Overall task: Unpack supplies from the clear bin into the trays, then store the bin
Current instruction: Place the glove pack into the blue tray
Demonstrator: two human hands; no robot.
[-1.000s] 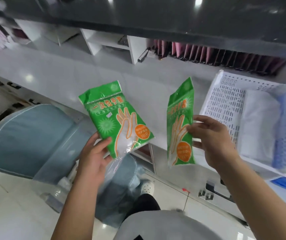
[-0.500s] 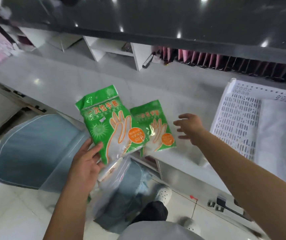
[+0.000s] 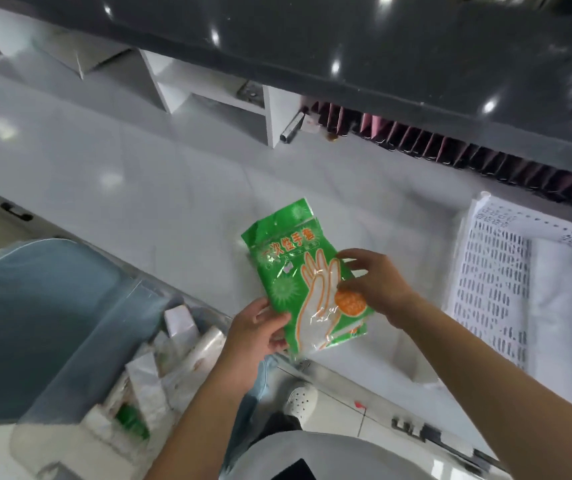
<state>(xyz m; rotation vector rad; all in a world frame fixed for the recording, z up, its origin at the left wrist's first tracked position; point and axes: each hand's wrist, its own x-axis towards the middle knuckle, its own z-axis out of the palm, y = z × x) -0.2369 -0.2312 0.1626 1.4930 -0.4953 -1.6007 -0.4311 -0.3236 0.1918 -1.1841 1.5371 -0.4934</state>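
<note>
Both hands pinch the green disposable-glove packets (image 3: 298, 282) on the white counter (image 3: 139, 188), left hand (image 3: 257, 332) at the bottom edge, right hand (image 3: 374, 282) on the side, apparently squaring them into a stack.

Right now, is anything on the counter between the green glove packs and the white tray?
Nothing visible. Both hands, left hand and right hand, hold the green glove packs, and only bare counter lies before the white tray.

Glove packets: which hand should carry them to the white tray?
Right, probably. The right hand already rests on the glove packets, on the side nearest the white tray; the left hand holds the far edge.
</note>
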